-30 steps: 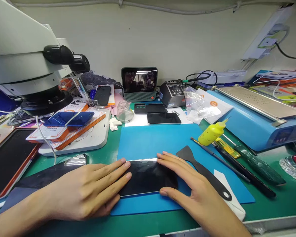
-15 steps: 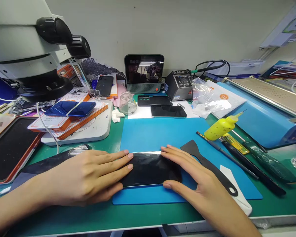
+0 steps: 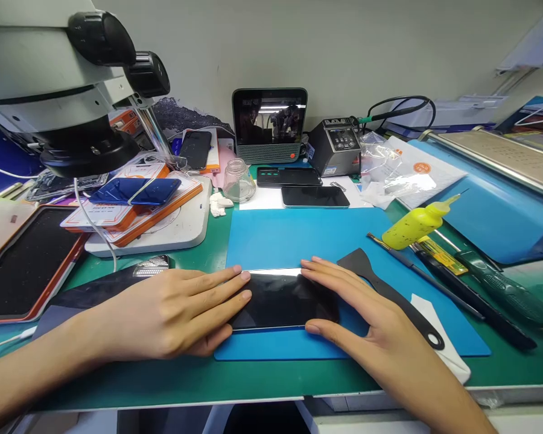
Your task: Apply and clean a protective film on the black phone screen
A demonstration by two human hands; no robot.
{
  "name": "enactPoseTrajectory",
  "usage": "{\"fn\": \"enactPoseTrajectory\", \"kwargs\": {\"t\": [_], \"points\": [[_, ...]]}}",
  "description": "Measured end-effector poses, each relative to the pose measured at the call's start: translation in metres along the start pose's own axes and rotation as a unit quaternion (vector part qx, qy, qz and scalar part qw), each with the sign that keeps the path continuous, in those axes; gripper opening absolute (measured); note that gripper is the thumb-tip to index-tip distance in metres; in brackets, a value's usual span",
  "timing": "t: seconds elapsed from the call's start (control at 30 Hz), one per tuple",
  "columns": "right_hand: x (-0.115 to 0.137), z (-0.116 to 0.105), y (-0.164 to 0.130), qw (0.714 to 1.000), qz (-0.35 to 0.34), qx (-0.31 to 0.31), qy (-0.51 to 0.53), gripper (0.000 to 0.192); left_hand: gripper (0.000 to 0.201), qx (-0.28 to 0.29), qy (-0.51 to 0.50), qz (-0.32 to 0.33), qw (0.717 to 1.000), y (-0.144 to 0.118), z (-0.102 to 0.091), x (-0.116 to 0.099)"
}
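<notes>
A black phone [image 3: 280, 298] lies screen up on a blue mat [image 3: 308, 241] near the bench's front edge. My left hand [image 3: 176, 313] rests flat over the phone's left end, fingers stretched across it. My right hand [image 3: 366, 325] covers the phone's right end, fingers along the far edge and thumb at the near edge. A black plastic spatula [image 3: 389, 298] lies on the mat just right of my right hand.
A microscope [image 3: 63, 90] overhangs the left side, above a white base with orange-edged packets and a blue phone [image 3: 136, 191]. Two dark phones [image 3: 314, 196], a small screen [image 3: 270, 123], a glass jar [image 3: 238, 181], a yellow bottle [image 3: 416, 224], screwdrivers [image 3: 470, 283] and a blue machine [image 3: 502, 193] stand around.
The view has tilted down and shifted, so the bench's front edge shows more. Both hands stay flat on the phone in the same places.
</notes>
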State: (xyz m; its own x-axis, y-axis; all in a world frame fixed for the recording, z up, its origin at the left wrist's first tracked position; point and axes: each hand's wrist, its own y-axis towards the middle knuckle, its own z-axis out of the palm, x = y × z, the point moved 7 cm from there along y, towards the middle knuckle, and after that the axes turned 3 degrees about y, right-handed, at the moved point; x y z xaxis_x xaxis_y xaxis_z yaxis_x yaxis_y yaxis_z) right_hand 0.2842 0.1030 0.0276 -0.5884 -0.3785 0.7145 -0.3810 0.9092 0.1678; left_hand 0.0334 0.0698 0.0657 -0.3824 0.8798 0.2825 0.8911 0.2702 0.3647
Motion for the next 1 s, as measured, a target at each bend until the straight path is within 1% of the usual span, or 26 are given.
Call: {"fn": "enactPoseTrajectory", "kwargs": {"t": [0.3,0.43,1.0], "points": [[0.0017,0.0000,-0.0013,1.000,-0.009,-0.004,0.001,0.052,0.034,-0.004,0.007,0.001,1.000,-0.0018,0.0005,-0.0019],[0.0028,-0.0014,0.0001,1.000,-0.004,-0.005,0.003,0.051,0.035,-0.010,0.010,-0.003,1.000,-0.0012,0.0000,-0.0012],[0.0020,0.0004,-0.0019,1.000,0.020,0.010,0.010,0.050,0.033,-0.005,0.008,-0.013,1.000,-0.0032,-0.0020,0.0012]]}}
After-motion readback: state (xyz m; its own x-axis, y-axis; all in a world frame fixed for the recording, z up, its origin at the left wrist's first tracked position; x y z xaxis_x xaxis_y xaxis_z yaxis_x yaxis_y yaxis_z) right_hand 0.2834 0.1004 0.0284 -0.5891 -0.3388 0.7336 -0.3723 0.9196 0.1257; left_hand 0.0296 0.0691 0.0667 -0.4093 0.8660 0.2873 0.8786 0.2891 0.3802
